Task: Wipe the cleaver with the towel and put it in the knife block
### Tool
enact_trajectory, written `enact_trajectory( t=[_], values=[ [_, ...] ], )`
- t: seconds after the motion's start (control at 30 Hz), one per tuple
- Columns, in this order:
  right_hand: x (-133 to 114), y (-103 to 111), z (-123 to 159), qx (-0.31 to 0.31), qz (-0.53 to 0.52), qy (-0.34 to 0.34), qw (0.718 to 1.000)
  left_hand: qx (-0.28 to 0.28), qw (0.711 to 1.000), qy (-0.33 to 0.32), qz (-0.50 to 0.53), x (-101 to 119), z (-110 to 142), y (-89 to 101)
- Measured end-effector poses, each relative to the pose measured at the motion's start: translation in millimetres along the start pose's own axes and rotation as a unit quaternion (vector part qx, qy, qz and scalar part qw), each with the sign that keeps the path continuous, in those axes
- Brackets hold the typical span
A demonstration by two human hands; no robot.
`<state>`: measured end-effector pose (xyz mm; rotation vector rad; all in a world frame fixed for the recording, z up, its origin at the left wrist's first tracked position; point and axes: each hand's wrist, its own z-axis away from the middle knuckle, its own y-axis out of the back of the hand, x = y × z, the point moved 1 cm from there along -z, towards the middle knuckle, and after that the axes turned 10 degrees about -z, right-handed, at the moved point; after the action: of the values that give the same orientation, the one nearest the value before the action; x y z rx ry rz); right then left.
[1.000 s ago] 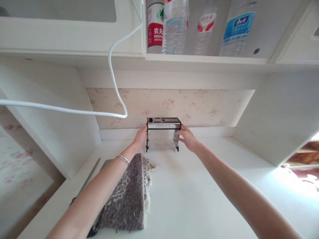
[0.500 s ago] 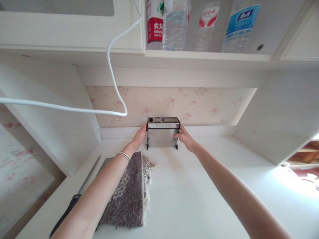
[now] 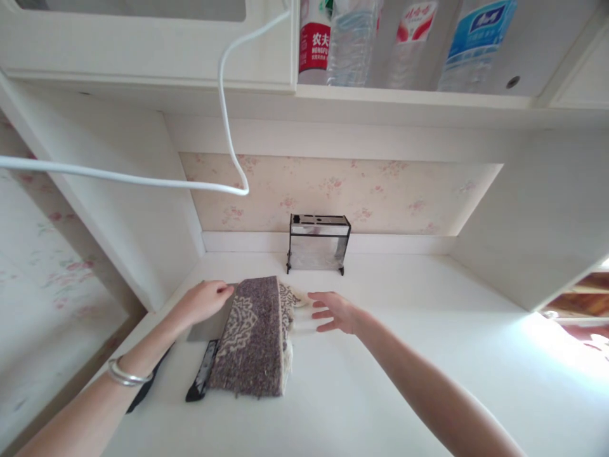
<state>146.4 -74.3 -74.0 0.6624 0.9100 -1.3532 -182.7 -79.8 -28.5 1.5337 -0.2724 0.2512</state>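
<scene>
A shiny metal knife rack (image 3: 318, 251) with a slotted top stands on the white counter against the flowered back wall, and no hand touches it. My left hand (image 3: 203, 301) rests on the flat steel blade of a cleaver (image 3: 209, 325) at the left edge of a folded grey patterned cloth (image 3: 252, 336), fingers curled. The cleaver's black handle (image 3: 200, 381) pokes out from under the cloth. My right hand (image 3: 333, 311) hovers just right of the cloth, fingers spread and holding nothing.
A white cable (image 3: 143, 183) loops across the upper left. Water bottles (image 3: 352, 38) stand on the shelf above. White cabinet walls (image 3: 157, 209) close in left and right. A second dark handle (image 3: 143, 392) lies under my left forearm.
Both hands have let go of the knife rack and drawn back toward me. The left hand now lies on the cleaver blade, the right hovers beside the cloth.
</scene>
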Motion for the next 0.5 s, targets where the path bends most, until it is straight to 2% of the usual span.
enact_trajectory(
  t=[0.07,0.13,0.23,0.37,0.5],
  values=[
    [3,-24,-2,-0.060,-0.021,-0.016,0.998,-0.026,0.998,0.011,-0.061,-18,28,-7.8],
    [2,-48,-5,-0.099,-0.028,-0.031,0.994,-0.069,0.994,0.022,-0.080,-31,55,-19.0],
    [1,-82,-11,-0.076,-0.003,-0.021,0.997,-0.071,0.993,0.023,-0.093,-40,84,-36.2],
    [9,-116,-21,-0.041,0.024,0.012,0.999,-0.068,0.994,0.016,-0.088,-45,98,-51.7],
    [15,-126,-28,-0.058,0.012,0.002,0.998,-0.066,0.995,0.010,-0.073,-47,98,-54.3]
  ],
)
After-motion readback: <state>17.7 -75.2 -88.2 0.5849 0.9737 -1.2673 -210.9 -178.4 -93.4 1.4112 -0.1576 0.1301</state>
